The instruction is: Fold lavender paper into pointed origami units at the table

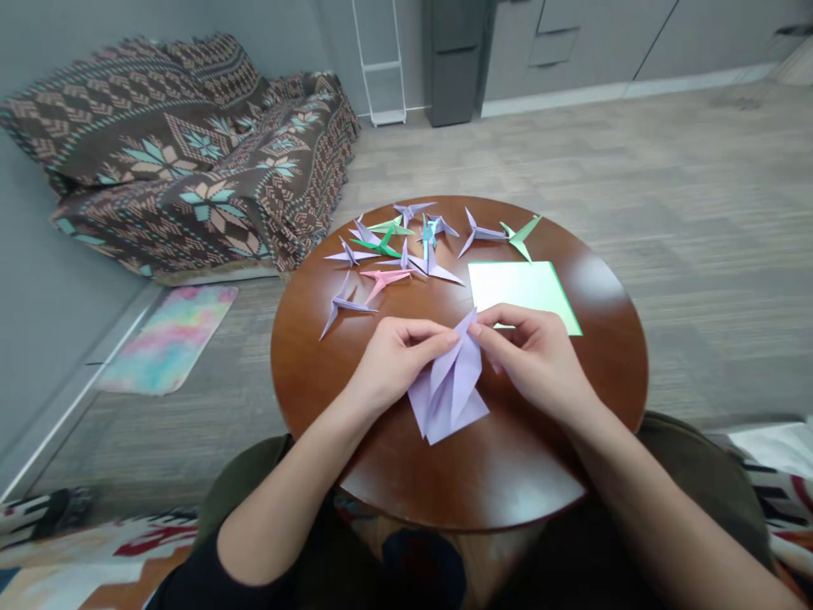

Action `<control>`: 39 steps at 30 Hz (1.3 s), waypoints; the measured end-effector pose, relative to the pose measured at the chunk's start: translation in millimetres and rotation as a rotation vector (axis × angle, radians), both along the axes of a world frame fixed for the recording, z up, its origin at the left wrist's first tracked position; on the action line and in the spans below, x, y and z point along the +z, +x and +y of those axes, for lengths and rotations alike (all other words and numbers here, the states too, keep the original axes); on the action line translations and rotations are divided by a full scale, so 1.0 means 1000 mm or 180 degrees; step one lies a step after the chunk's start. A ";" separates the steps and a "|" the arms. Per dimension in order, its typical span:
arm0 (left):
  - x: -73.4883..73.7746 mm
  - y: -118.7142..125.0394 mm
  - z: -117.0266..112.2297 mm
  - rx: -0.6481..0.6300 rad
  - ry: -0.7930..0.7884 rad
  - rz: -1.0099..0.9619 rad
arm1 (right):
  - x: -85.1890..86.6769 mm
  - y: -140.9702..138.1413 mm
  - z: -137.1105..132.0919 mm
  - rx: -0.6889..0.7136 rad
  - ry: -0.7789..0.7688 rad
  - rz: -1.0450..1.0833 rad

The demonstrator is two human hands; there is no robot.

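Observation:
A partly folded sheet of lilac origami paper (452, 394) is held over the near middle of the table, its pointed tip upward and its loose square layers toward me. My left hand (406, 352) pinches it from the left, thumb on the upper part. From the right, my right hand (527, 347) grips the paper near the tip between thumb and fingers. Just beyond the right hand lies a stack of pale green paper (521, 288). Several finished-looking folded paper cranes sit farther back, among them a pink crane (386, 280), a green crane (381, 244) and a lilac crane (346, 305).
The round brown wooden table (394, 483) stands close before me. A sofa under a patterned cover (209, 178) is at the back left, with a pastel mat (171, 339) on the floor by it. A white rack (384, 68) and grey cabinets (584, 42) line the back.

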State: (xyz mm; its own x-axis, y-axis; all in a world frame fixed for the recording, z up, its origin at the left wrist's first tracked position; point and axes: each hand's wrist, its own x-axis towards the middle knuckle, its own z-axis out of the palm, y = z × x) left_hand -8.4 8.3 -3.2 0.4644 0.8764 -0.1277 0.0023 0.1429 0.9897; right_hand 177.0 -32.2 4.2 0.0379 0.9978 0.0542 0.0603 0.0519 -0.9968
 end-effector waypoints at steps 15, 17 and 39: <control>0.006 0.003 -0.004 0.0165 0.0563 0.0390 | -0.005 -0.002 -0.003 0.0173 -0.0041 -0.0098; 0.008 0.004 -0.005 0.0028 0.0657 0.0480 | -0.004 -0.003 -0.002 0.0121 -0.0021 0.0003; 0.006 0.004 -0.004 0.0146 0.0215 -0.0062 | -0.003 -0.001 -0.001 0.0096 -0.0016 -0.0047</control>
State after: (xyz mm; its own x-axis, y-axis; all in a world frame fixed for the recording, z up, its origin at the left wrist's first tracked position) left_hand -4.5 4.3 2.4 0.4253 0.9032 -0.0588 -0.0222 0.0754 0.9969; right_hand 176.4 -32.9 1.5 0.0070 0.9987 0.0496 0.0733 0.0490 -0.9961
